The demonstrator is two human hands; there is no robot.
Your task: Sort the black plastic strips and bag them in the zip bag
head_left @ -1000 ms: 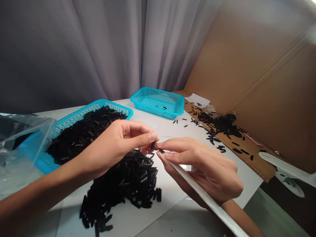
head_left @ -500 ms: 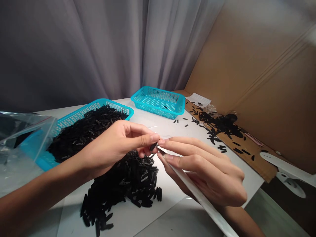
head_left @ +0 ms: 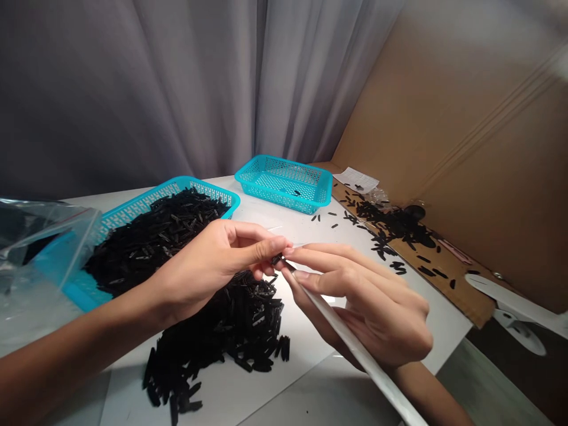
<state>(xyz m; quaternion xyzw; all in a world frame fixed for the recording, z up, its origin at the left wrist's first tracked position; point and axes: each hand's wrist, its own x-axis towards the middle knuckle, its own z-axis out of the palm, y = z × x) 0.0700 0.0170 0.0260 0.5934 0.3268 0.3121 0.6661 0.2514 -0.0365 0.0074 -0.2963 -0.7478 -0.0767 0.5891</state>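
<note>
My left hand [head_left: 208, 260] pinches a small, slim black piece [head_left: 277, 260] between thumb and fingertips. My right hand [head_left: 373, 302] grips a long, thin white strip [head_left: 355, 342] near its upper end, where a dark narrow tip meets the black piece. The two hands touch, or nearly touch, at the fingertips, and the exact contact there is partly hidden. Below them a heap of similar black pieces [head_left: 213, 337] lies on the white sheet. Behind my left hand stands a blue basket [head_left: 184, 181] piled with more black pieces.
A second blue basket [head_left: 284, 198] at the back holds a few black pieces. Black pieces [head_left: 390, 222] lie scattered on cardboard at the right, near a paper slip [head_left: 356, 179]. A clear plastic bag [head_left: 39, 266] sits at the left; a white bracket-like object [head_left: 519, 307] juts in at the right.
My right hand has shifted slightly left toward the left hand, with the strip's dark tip now against the black piece. That piece shows less between the left fingers.
</note>
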